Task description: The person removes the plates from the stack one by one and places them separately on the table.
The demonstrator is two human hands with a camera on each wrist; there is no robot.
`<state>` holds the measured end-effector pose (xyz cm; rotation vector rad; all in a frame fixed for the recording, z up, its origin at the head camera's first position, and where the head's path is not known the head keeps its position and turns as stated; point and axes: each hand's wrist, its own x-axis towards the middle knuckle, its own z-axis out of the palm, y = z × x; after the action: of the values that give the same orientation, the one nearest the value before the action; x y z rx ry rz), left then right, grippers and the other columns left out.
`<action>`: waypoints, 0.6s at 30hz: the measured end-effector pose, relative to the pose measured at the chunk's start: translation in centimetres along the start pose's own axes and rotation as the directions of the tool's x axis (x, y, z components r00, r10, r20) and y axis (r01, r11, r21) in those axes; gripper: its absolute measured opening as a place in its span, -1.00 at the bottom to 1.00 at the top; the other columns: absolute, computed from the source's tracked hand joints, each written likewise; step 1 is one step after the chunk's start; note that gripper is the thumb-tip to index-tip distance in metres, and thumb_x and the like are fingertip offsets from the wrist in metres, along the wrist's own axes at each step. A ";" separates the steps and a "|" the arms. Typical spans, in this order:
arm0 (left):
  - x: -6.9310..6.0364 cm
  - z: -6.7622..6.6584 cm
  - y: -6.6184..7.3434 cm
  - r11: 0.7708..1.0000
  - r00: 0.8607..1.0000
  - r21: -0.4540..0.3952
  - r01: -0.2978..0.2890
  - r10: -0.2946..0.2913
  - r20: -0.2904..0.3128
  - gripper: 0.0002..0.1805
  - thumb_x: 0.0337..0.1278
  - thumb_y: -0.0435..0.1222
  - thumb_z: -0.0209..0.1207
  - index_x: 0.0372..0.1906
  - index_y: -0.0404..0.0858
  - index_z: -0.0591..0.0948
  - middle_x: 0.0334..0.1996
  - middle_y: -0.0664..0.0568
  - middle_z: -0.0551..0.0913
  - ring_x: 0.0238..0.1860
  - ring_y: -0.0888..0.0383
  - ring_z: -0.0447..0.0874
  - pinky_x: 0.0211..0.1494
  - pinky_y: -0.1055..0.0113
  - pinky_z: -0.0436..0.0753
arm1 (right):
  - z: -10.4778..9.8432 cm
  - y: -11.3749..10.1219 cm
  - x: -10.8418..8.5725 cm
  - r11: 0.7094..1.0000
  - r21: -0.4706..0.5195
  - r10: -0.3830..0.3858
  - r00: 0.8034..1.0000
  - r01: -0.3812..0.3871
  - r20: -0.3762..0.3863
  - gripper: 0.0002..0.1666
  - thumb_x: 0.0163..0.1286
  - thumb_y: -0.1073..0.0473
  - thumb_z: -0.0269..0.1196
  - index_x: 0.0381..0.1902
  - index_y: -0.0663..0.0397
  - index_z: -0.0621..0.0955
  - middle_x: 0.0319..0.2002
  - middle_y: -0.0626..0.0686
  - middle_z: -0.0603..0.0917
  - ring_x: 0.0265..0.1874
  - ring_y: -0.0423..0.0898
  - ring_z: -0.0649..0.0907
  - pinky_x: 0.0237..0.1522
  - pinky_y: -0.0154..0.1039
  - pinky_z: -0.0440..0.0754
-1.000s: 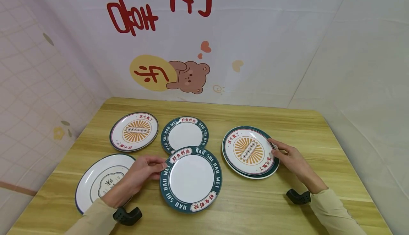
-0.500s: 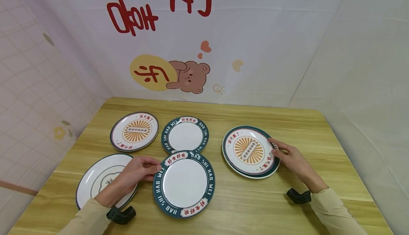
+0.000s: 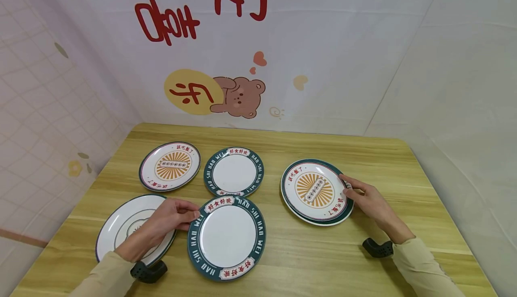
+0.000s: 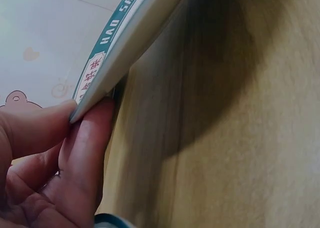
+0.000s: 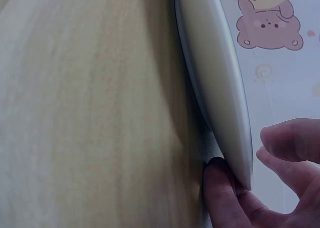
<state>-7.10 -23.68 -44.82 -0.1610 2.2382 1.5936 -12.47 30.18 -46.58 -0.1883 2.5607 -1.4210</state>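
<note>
My left hand pinches the left rim of a green-rimmed plate between thumb and fingers. In the left wrist view, that plate is raised off the wood and casts a shadow. At the right, a white plate with an orange sunburst lies on another green-rimmed plate. My right hand grips the right edge of this stack. The right wrist view shows fingers curled under the edge and the thumb on the upper side, a small gap showing beside it.
Behind the lifted plate lies a further green-rimmed plate. A second sunburst plate sits at the back left. Under my left forearm is a white plate with a grey emblem, partly hidden. All rest on a wooden table before printed cloth.
My left hand has carried its green-rimmed plate left and toward me, uncovering more of the green-rimmed plate behind it. My right hand and its stack have stayed in place.
</note>
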 end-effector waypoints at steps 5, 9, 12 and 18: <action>0.0 -0.2 0.2 1.000 1.000 0.027 -0.003 0.002 0.007 -0.69 0.38 -0.40 0.27 0.09 -0.53 0.66 -0.19 -0.10 0.78 -0.27 0.11 0.75 -0.20 0.26 0.82 | 0.0 -0.1 0.0 1.000 -0.001 -0.003 1.000 0.003 0.002 -0.35 0.65 0.04 0.12 0.58 0.10 0.32 0.55 0.38 0.22 0.37 0.25 0.42 -0.01 -0.57 0.51; 0.1 -0.3 0.5 0.998 1.000 0.057 0.002 -0.002 0.007 -0.67 0.38 -0.37 0.29 0.11 -0.52 0.65 -0.19 -0.09 0.78 -0.26 0.11 0.74 -0.19 0.26 0.81 | 0.0 0.0 0.0 1.000 0.000 0.003 1.000 -0.003 -0.002 -0.35 0.65 0.04 0.13 0.58 0.09 0.33 0.55 0.35 0.22 0.39 0.25 0.40 0.00 -0.60 0.47; 0.2 -0.3 0.6 0.997 1.000 0.083 0.005 -0.005 0.007 -0.66 0.38 -0.36 0.29 0.12 -0.52 0.65 -0.18 -0.08 0.77 -0.25 0.10 0.73 -0.18 0.26 0.81 | 0.0 0.0 0.0 1.000 0.005 -0.002 1.000 0.002 0.003 -0.35 0.65 0.04 0.13 0.58 0.11 0.32 0.56 0.37 0.21 0.39 0.25 0.39 -0.01 -0.59 0.48; 0.5 -0.4 0.7 0.991 1.000 0.131 0.002 -0.005 0.018 -0.66 0.36 -0.38 0.30 0.12 -0.50 0.67 -0.15 -0.09 0.74 -0.24 0.09 0.71 -0.16 0.23 0.81 | 0.0 0.0 0.0 1.000 0.015 0.002 1.000 -0.002 -0.001 -0.35 0.65 0.04 0.13 0.57 0.10 0.33 0.56 0.36 0.20 0.39 0.25 0.40 -0.01 -0.58 0.49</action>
<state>-7.91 -23.76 -44.25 -0.1137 2.3185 1.4346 -12.45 30.16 -46.59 -0.1828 2.5498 -1.4394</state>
